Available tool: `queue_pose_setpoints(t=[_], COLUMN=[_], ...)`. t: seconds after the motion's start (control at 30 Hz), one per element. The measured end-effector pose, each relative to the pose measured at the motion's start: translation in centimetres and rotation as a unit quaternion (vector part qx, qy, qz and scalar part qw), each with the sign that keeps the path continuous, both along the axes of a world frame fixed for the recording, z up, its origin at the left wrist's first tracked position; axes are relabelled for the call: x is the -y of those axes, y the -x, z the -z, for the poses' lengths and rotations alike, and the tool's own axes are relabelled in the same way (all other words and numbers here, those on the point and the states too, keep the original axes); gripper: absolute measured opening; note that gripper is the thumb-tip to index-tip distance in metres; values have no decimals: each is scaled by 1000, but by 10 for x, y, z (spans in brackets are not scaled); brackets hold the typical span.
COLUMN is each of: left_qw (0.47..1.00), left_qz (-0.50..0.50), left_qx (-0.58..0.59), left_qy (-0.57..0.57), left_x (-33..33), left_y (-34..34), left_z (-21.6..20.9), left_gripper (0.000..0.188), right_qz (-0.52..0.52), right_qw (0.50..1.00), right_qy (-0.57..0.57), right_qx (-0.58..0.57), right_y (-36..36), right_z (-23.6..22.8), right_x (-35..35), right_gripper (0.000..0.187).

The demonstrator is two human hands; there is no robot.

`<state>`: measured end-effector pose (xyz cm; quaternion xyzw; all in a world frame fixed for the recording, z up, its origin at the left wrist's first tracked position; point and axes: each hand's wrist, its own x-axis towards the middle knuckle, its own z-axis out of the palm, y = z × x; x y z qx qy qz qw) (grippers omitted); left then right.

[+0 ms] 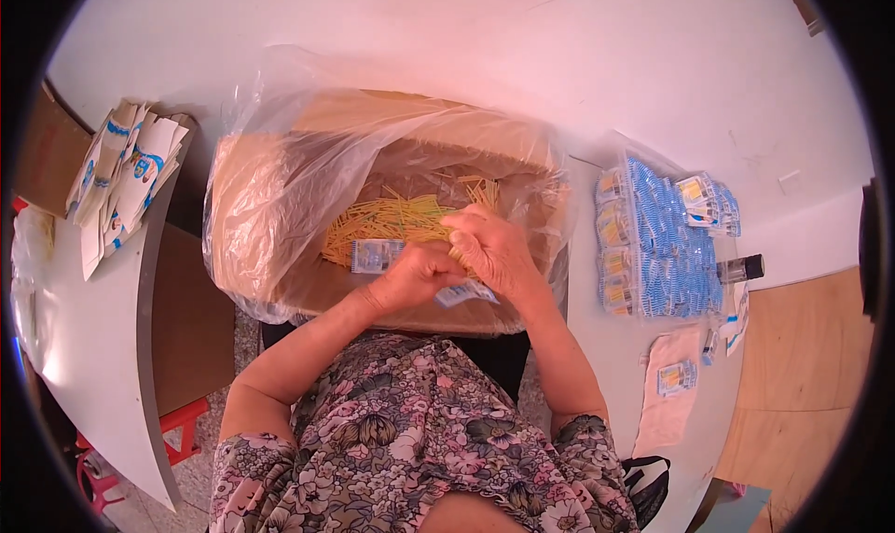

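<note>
head view: right hand (496,249) gripped yellow sticks (456,253) above carton (252,197) at 12 o'clock from floral top (392,421), left hand (421,274) curled at right's 8 o'clock, couldn't tell if gripping packet (468,295).

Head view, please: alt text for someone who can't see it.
A person's left hand and right hand meet at a small packet, above a plastic-lined cardboard box containing thin yellow sticks. To the right stands a clear plastic bin holding rows of blue packets.

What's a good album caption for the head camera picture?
Left hand and right hand, close together over a plastic-lined box of yellow sticks.
</note>
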<state>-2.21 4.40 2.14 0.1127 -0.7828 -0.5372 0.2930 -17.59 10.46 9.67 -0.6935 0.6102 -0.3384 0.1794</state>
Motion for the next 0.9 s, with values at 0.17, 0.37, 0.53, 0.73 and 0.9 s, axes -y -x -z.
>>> queue_pose_setpoints(t=[0.17,0.37,0.53,0.73,0.9], left_qw=[999,995,997,998,996], left_qz=[-6,-53,-61,-25,9], left_qx=[41,8,20,27,60], left_qy=[0,83,38,55,-70], left_x=[3,1,0,1,15], left_y=[0,1,1,-2,-28], left_z=[-6,1,-2,-7,12], left_gripper=[12,13,12,10,10], right_qz=[125,189,196,181,218], right_qw=[991,979,975,965,952], right_qy=[50,-33,-66,-65,-144], right_qx=[-21,-64,77,178,157], right_y=[-3,-13,-12,-3,34], right_z=[11,26,31,40,63], right_x=[-3,5,8,7,4], right_gripper=[31,37,37,26,22])
